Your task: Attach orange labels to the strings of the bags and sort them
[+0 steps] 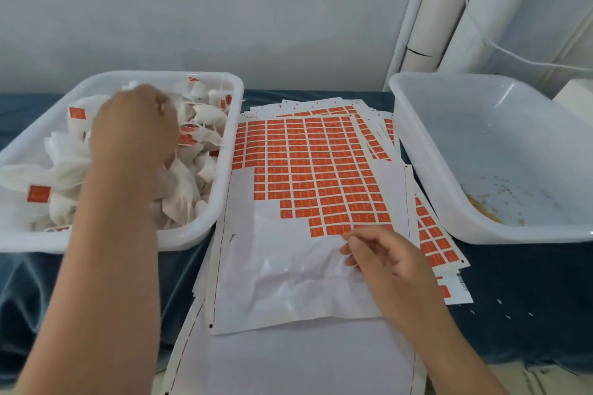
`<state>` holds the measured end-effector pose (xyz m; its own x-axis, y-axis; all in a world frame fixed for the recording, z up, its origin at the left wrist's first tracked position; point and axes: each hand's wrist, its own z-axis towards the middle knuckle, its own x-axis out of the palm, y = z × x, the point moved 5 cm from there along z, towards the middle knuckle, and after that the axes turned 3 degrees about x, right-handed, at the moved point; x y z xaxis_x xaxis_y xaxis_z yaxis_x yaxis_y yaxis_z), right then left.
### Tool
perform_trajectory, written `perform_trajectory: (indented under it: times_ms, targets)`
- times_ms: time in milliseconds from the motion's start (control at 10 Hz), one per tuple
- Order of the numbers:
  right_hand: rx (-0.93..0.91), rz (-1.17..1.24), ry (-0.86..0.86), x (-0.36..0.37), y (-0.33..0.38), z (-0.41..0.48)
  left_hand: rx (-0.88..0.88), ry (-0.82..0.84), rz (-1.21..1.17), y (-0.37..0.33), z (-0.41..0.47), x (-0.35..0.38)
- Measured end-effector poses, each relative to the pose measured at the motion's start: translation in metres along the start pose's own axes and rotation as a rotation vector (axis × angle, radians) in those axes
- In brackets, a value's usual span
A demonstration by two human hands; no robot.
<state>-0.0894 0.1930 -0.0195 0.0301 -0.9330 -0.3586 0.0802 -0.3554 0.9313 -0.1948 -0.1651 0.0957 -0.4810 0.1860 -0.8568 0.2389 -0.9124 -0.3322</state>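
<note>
Orange labels (321, 163) are lying in a grid on a white sheet (288, 266) between two trays. They are thin, light stickers, so they are probably peeling best from a corner and sticking to themselves if folded.

The bags (192, 182) are piling up in the left tray (160, 74), several already wearing labels. They are looking soft, papery, nearly weightless and easy to tear. The string is the safer place to pinch, though I cannot pick the strings out here.

The left hand (134, 131) is reaching down into the bags, knuckles up and fingers curled under. What it is gripping, if anything, is hidden.

The right hand (385, 263) is resting on the sheet, loosely curled, its fingertips (348, 238) touching the lowest row of labels. Whether it is pinching one I cannot tell.

The right tray (417, 150) is holding only crumbs (481, 205).
</note>
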Motion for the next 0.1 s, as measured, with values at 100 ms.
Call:
perform_trajectory:
  times_ms: [100]
  targets:
    - [-0.081,-0.139,-0.122,-0.03,0.0231,0.0008,-0.032,0.074,-0.018,0.0076,-0.0033,0.01]
